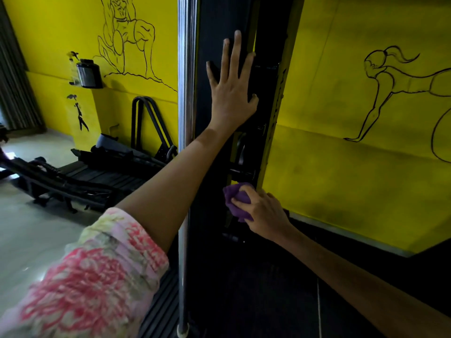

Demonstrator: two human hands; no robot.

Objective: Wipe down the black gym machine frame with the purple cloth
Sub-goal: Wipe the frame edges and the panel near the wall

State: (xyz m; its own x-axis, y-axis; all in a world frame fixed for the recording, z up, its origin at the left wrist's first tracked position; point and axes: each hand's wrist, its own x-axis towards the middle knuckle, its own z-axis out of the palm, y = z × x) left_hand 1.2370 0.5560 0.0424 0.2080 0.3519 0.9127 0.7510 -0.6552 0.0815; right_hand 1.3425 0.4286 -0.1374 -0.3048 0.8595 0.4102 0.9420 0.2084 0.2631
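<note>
The left hand (230,90) lies flat against the black gym machine frame (214,32), fingers straight and spread, its forearm coming out of a pink floral sleeve (92,272). Lower on the same upright, the right hand (263,212) has its fingers curled around the bunched purple cloth (235,197) and holds it against the frame, just beside the frame's edge toward the yellow wall (353,142) (which carries black line drawings of figures). A chrome pole (184,93) runs vertically just left of the frame.
</note>
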